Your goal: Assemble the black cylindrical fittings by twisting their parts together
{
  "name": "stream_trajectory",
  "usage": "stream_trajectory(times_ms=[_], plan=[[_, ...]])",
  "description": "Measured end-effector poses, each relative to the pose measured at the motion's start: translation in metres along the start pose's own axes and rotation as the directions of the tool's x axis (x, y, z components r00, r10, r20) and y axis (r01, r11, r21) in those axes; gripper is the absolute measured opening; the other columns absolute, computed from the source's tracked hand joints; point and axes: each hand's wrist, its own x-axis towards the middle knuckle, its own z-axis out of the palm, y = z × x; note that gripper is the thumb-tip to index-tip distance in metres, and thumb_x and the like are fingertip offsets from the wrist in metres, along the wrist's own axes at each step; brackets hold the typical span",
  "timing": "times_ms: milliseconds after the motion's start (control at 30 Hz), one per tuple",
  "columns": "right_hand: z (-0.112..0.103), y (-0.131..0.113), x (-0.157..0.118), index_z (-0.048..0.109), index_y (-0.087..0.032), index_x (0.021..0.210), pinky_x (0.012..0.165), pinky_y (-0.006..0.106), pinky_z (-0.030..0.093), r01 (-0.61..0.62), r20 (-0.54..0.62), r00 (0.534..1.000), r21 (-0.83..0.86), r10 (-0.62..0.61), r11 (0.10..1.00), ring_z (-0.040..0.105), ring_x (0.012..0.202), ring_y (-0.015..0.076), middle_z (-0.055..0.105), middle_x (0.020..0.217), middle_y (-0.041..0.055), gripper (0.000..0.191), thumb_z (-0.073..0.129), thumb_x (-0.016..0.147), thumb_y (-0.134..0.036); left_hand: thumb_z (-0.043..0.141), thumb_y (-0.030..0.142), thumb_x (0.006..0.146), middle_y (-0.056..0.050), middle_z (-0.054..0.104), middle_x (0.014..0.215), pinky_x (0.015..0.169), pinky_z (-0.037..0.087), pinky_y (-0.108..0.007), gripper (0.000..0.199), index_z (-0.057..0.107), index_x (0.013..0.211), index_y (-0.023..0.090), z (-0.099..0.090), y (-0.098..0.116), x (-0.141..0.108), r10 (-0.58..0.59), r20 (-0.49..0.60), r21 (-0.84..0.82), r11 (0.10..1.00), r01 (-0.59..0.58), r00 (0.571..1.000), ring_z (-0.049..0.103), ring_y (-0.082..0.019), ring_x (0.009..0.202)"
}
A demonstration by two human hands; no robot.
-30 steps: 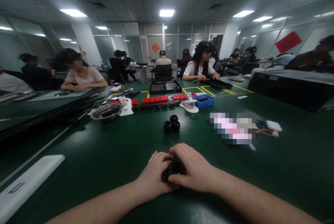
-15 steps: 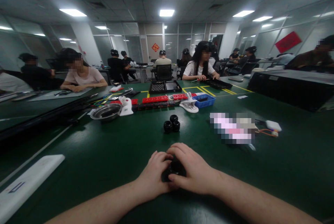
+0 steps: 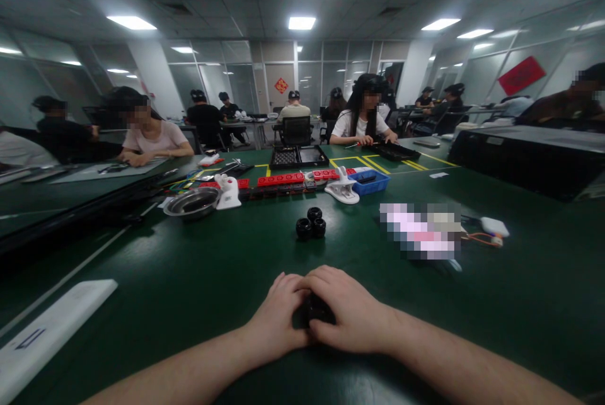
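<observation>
Low in the middle of the head view, my right hand (image 3: 347, 310) curls over a black round part (image 3: 321, 309), thumb and fingers round it. My left hand (image 3: 278, 313) is at the left side of the same part, its fingers bent and their tips hidden behind my right hand, so its contact with the part cannot be made out. Just beyond both hands stand three black ring-like parts (image 3: 311, 224) in a tight cluster on the green table (image 3: 227, 266).
Farther back are a metal bowl (image 3: 191, 203), white clamps (image 3: 343, 189), a blue basket (image 3: 371, 182) and red strips (image 3: 281, 179). A white bar (image 3: 57, 329) lies at left, a black box (image 3: 524, 159) at right. Other people sit around.
My right hand has closed further over the black part, its fingers coming down and nearer, covering more of it. My left hand has hardly moved.
</observation>
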Motion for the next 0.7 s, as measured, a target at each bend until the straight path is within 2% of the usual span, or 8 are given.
stream_trajectory(times_ms=[133, 200, 267, 333, 400, 533, 633, 700], plan=[[0.001, 0.001, 0.002, 0.053, -0.016, 0.084, 0.067, 0.031, 0.039, -0.121, -0.049, 0.992, -0.061, 0.118, 0.991, 0.047, 0.077, 0.0193, 0.054, 0.082, 0.0045, 0.034, 0.065, 0.064, -0.04, 0.065, 0.034, 0.062, -0.004, 0.05, 0.108, 0.095, 0.026, -0.045, 0.039, 0.056, 0.098, 0.023, 0.0, 0.001, 0.001, 0.031, -0.01, 0.015, 0.999, -0.031, 0.999, 0.043, -0.025, 0.102], [-0.002, 0.001, 0.003, 0.054, -0.016, 0.079, 0.065, 0.03, 0.039, -0.13, -0.033, 0.991, -0.079, 0.128, 0.988, 0.047, 0.074, 0.0187, 0.054, 0.079, 0.0041, 0.027, 0.064, 0.066, -0.037, 0.063, 0.033, 0.063, -0.003, 0.051, 0.106, 0.096, 0.025, -0.045, 0.039, 0.055, 0.1, 0.024, 0.0, 0.002, 0.001, 0.025, -0.012, 0.01, 1.0, -0.025, 1.0, 0.044, -0.024, 0.101], [-0.007, 0.0, 0.002, 0.055, -0.016, 0.082, 0.069, 0.03, 0.04, -0.038, 0.029, 0.999, -0.022, 0.038, 0.999, 0.048, 0.077, 0.018, 0.055, 0.083, 0.0044, 0.017, 0.06, 0.069, -0.024, 0.064, 0.032, 0.062, -0.003, 0.051, 0.106, 0.098, 0.021, -0.047, 0.04, 0.054, 0.1, 0.024, 0.0, 0.001, 0.0, 0.008, -0.011, -0.002, 1.0, -0.008, 1.0, 0.044, -0.024, 0.1], [-0.012, -0.001, 0.001, 0.054, -0.017, 0.092, 0.076, 0.029, 0.039, 0.104, 0.08, 0.99, 0.099, -0.112, 0.99, 0.049, 0.085, 0.0175, 0.055, 0.092, 0.0046, 0.027, 0.055, 0.066, -0.01, 0.064, 0.032, 0.061, -0.003, 0.051, 0.106, 0.099, 0.02, -0.047, 0.043, 0.052, 0.101, 0.024, 0.001, 0.0, 0.0, -0.003, -0.021, -0.014, 1.0, 0.002, 1.0, 0.044, -0.024, 0.1], [-0.013, -0.003, -0.001, 0.052, -0.017, 0.099, 0.081, 0.03, 0.038, 0.178, 0.078, 0.978, 0.178, -0.194, 0.968, 0.048, 0.09, 0.0179, 0.055, 0.097, 0.0048, 0.038, 0.052, 0.063, -0.006, 0.064, 0.032, 0.061, -0.003, 0.05, 0.107, 0.099, 0.02, -0.046, 0.045, 0.051, 0.103, 0.023, 0.001, -0.001, 0.0, -0.007, -0.027, -0.018, 1.0, 0.007, 1.0, 0.043, -0.024, 0.101], [-0.008, -0.002, 0.0, 0.052, -0.015, 0.092, 0.074, 0.032, 0.04, 0.041, -0.005, 0.999, 0.069, -0.041, 0.997, 0.048, 0.082, 0.0193, 0.055, 0.09, 0.0058, 0.026, 0.058, 0.067, -0.02, 0.063, 0.033, 0.062, -0.004, 0.051, 0.106, 0.097, 0.022, -0.046, 0.041, 0.053, 0.101, 0.023, -0.001, 0.001, 0.0, 0.005, 0.004, -0.006, 1.0, -0.005, 1.0, 0.043, -0.024, 0.101], [-0.004, 0.0, 0.002, 0.054, -0.015, 0.084, 0.065, 0.031, 0.04, -0.077, -0.043, 0.996, -0.037, 0.076, 0.996, 0.047, 0.076, 0.0189, 0.054, 0.082, 0.0052, 0.028, 0.061, 0.068, -0.037, 0.063, 0.034, 0.064, -0.003, 0.051, 0.105, 0.094, 0.027, -0.043, 0.036, 0.056, 0.097, 0.023, -0.004, 0.004, 0.0, 0.033, 0.004, 0.003, 0.999, -0.033, 0.999, 0.043, -0.024, 0.1], [-0.004, 0.001, 0.002, 0.055, -0.015, 0.08, 0.065, 0.03, 0.039, -0.081, -0.029, 0.996, -0.053, 0.079, 0.995, 0.047, 0.074, 0.0183, 0.054, 0.079, 0.0044, 0.024, 0.061, 0.069, -0.035, 0.063, 0.033, 0.063, -0.003, 0.051, 0.105, 0.096, 0.026, -0.043, 0.037, 0.055, 0.098, 0.023, -0.004, 0.005, 0.0, 0.03, -0.005, -0.003, 1.0, -0.03, 1.0, 0.044, -0.023, 0.1]])
